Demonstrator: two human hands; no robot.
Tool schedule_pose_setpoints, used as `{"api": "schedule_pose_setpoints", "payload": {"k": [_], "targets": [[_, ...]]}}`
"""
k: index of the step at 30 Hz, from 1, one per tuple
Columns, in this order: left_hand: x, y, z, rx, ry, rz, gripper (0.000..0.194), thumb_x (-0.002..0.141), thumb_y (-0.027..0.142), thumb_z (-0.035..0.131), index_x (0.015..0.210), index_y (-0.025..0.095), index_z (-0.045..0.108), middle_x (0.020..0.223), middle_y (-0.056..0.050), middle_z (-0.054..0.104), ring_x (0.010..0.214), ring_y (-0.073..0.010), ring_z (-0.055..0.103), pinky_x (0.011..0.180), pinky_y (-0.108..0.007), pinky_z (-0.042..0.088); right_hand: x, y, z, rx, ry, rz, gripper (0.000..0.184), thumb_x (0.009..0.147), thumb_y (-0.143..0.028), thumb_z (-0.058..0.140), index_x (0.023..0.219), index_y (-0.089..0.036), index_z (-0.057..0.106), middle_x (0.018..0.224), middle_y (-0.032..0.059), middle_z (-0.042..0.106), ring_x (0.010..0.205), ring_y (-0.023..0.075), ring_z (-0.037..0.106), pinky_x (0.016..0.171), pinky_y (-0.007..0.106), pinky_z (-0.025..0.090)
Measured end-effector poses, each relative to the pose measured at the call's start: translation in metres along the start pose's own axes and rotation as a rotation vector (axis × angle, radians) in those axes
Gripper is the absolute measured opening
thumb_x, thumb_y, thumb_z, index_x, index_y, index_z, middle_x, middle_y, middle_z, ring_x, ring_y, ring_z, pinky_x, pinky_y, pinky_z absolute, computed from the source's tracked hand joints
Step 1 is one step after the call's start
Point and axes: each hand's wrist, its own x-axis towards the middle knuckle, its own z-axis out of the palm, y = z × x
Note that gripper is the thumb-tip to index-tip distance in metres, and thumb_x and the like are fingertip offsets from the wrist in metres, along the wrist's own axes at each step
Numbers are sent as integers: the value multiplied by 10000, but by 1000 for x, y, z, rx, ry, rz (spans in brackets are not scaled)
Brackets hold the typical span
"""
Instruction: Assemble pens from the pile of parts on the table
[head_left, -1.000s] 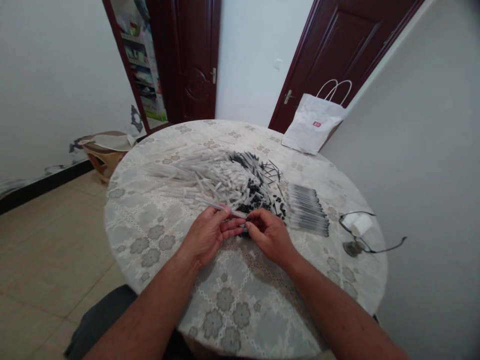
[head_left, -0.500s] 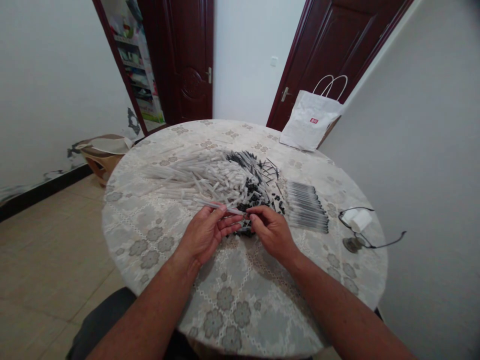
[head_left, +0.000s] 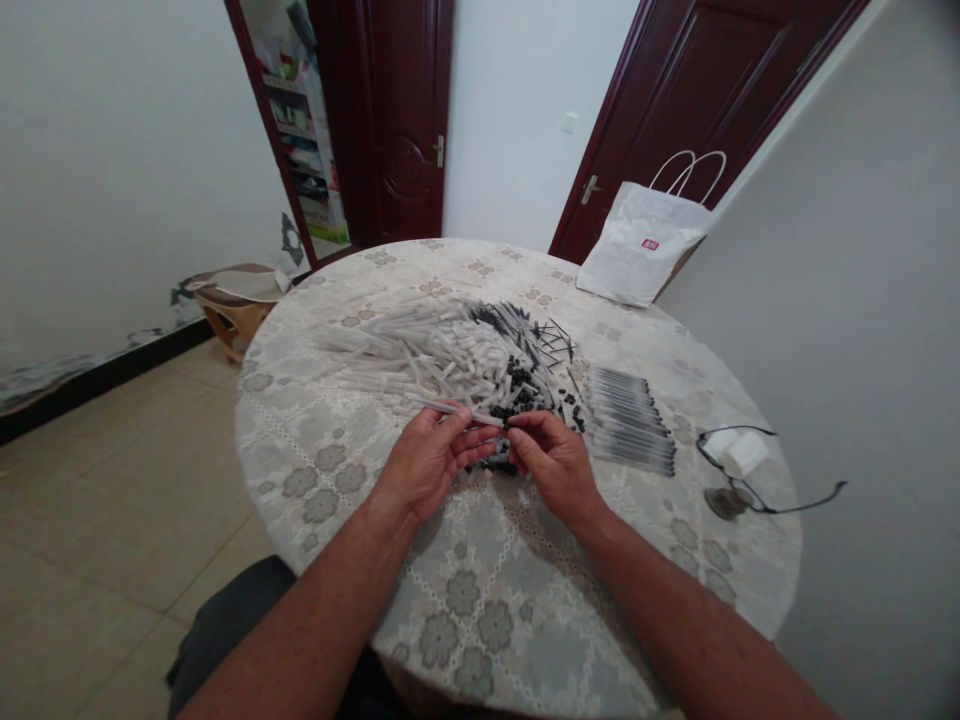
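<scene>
Okay, so the left hand point(head_left: 431, 460) has a slim, whitish plastic tube point(head_left: 486, 418) pinched between thumb and forefinger, with its other fingers loosely spread underneath. The tube lies slantwise across that grip, its right end reaching over to the right hand point(head_left: 555, 465). That one has thumb and forefinger drawn in close at the tube's end, where a tiny dark bit point(head_left: 506, 424) shows, but it's honestly too small for me to tell whether those fingertips have it clamped. Just beyond the grip there's a big messy heap of whitish plastic tubes point(head_left: 427, 345), spreading away to the left, with a scatter of small black plastic pieces point(head_left: 523, 378) right by the fingers and a bunch of thin dark sticks point(head_left: 514, 325) farther past them. Off to the right of the grip, a neat row of clear tubes with dark ends point(head_left: 630, 420) lies side by side, and farther right are black-framed glasses point(head_left: 795, 511), a crumpled-looking white wad point(head_left: 746, 453) and a small dark roundish object point(head_left: 726, 503). A white paper bag with a red label point(head_left: 637, 245) stands way beyond the grip, toward the far right edge of the round table with a grey-and-beige floral cloth point(head_left: 472, 570).
</scene>
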Motion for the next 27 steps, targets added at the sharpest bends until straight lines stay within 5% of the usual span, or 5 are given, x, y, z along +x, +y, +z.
{"api": "schedule_pose_setpoints", "payload": {"k": [8,21,27], "targets": [[-1,-1,2,18,7,-7,255,874,209,754,1003,175,537,948,-105,779,847,-228,786,813,-383,640,0,5,-1,-11,9,-33,233,880,-381,727,1023,-203,683,719,-13,685,582,127,607,529,231,486],[-2,-2,2,43,7,-12,216,856,213,777,927,150,583,919,-124,785,840,-225,781,835,-392,642,0,-1,-9,-480,41,-451,93,959,-256,627,1025,-226,685,954,41,702,804,162,651,733,283,516],[-2,-2,2,33,-9,-4,230,834,225,805,903,150,599,875,-108,782,852,-233,782,829,-383,645,1,-1,-10,-532,35,-418,120,983,-301,610,1043,-228,685,915,35,708,762,167,649,729,293,518]]}}
